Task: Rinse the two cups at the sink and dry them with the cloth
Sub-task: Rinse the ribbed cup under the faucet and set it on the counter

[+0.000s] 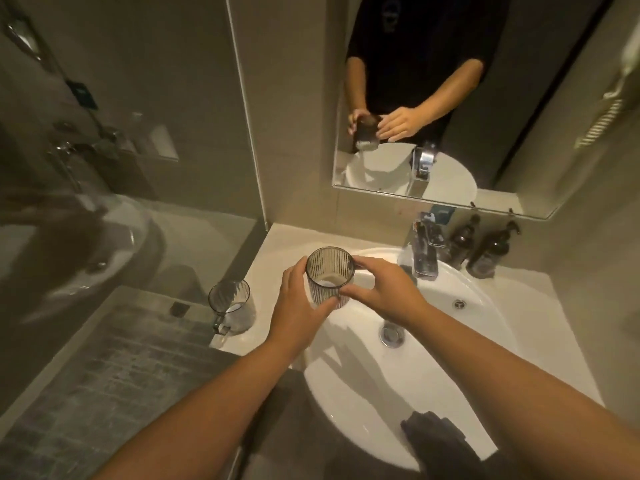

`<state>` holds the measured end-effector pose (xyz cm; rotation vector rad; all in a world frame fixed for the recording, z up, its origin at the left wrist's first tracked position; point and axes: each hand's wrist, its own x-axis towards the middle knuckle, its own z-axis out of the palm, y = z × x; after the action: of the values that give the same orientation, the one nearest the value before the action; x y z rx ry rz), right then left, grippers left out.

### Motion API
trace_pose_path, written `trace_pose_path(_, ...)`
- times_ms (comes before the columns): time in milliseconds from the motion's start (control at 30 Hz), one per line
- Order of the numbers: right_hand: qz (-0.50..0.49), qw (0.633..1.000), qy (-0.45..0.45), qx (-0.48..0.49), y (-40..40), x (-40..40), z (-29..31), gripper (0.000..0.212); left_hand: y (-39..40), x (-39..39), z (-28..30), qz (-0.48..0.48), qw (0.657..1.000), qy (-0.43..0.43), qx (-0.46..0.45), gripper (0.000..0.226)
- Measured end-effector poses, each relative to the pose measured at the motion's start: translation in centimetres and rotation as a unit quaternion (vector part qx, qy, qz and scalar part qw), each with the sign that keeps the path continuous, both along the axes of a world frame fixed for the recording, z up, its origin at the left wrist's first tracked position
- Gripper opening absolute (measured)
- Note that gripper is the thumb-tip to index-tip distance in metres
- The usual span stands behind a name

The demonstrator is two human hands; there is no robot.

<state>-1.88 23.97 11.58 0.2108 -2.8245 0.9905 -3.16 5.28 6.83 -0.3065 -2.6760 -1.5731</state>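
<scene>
A ribbed smoky glass cup (329, 271) is held upright over the left part of the white sink (467, 306). My left hand (298, 306) grips its lower side, and my right hand (384, 289) touches its right side with thumb and fingers. A second ribbed glass cup (231, 304) stands on the counter to the left, near the counter's edge. A dark cloth (436, 441) lies draped on the sink's near rim, under my right forearm. No water runs from the chrome tap (422, 254).
Two brown pump bottles (485, 247) stand behind the sink to the right of the tap. The drain (391, 334) sits in the middle of the basin. A mirror (450, 98) hangs above. A glass shower screen and a tiled floor lie to the left.
</scene>
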Motion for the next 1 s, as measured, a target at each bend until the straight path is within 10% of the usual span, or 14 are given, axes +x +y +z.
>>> trace_pose_path(433, -0.096, 0.98, -0.162, -0.069, 7.6, 9.5, -2.3, 0.039, 8.4, 2.2, -2.7, -0.185, 0.974, -0.105, 0.082, 0.092)
trace_pose_path(600, -0.22, 0.969, -0.022, 0.111, 12.8, 5.8, 0.7, 0.028, 10.4, 1.5, -3.8, -0.185, 0.973, -0.121, 0.071, 0.089)
trace_pose_path(767, -0.062, 0.962, -0.03, 0.265, 14.2, -2.7, 3.9, 0.056, 11.9, 1.4, -4.9, -0.166, 0.977, -0.133, 0.03, 0.086)
trace_pose_path(1000, 0.001, 0.939, -0.022, 0.343, 14.1, -6.8, 2.4, 0.028, 13.1, 0.7, -6.4, -0.144, 0.977, -0.158, 0.018, 0.084)
